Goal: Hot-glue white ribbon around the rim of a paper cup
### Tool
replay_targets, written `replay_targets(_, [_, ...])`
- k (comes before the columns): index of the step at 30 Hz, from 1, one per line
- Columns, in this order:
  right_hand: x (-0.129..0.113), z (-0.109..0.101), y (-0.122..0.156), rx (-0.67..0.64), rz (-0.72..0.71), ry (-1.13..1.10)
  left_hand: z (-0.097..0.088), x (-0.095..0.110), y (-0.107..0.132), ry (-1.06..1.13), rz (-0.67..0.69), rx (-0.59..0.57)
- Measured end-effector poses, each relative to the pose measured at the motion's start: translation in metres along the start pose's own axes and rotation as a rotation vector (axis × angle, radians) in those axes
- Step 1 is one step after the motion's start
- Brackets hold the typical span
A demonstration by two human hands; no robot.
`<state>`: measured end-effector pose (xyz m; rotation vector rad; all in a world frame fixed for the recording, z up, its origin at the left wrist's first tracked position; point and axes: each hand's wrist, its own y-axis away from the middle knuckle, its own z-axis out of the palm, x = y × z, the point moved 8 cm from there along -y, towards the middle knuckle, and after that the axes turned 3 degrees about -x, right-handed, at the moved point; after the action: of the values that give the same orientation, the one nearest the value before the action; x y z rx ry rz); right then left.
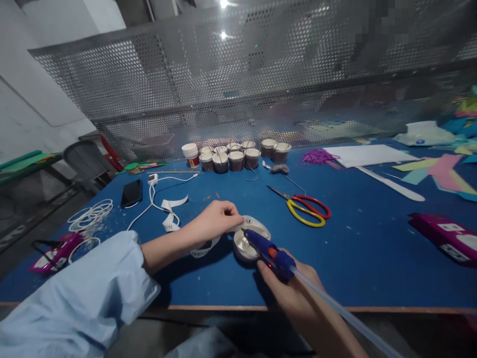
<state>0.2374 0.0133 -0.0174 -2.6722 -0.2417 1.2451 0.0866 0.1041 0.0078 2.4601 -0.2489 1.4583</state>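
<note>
My left hand (217, 219) pinches a white ribbon strip (204, 250) against the rim of a paper cup (249, 239) that lies on its side on the blue table (365, 258). My right hand (288, 288) grips a blue glue gun (269, 252) with a clear glue stick trailing out of its back. The gun's nozzle points into the cup's rim right beside my left fingertips. The ribbon runs under my left wrist towards the left.
Red and yellow scissors (307, 207) lie just beyond the cup. Several filled paper cups (235, 156) stand at the back. A phone (131, 193) with white cable, white rings (90, 215), pink packets (445, 236), coloured paper (443, 169) and a mesh screen (261, 89) surround the work area.
</note>
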Motion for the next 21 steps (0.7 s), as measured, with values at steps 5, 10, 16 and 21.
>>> replay_targets(5, [0.003,0.010,0.000,-0.029,-0.021,-0.073,0.004,-0.009,-0.005,0.065,-0.100,-0.030])
replay_targets(10, [0.001,0.012,0.001,-0.065,-0.006,-0.114,0.003,-0.012,-0.010,0.179,-0.096,-0.025])
replay_targets(16, [0.008,0.012,-0.004,-0.018,0.061,-0.089,0.004,-0.009,-0.012,0.204,-0.167,-0.046])
replay_targets(21, [0.009,0.013,-0.010,-0.032,0.084,-0.088,0.005,-0.009,-0.016,0.236,-0.164,-0.066])
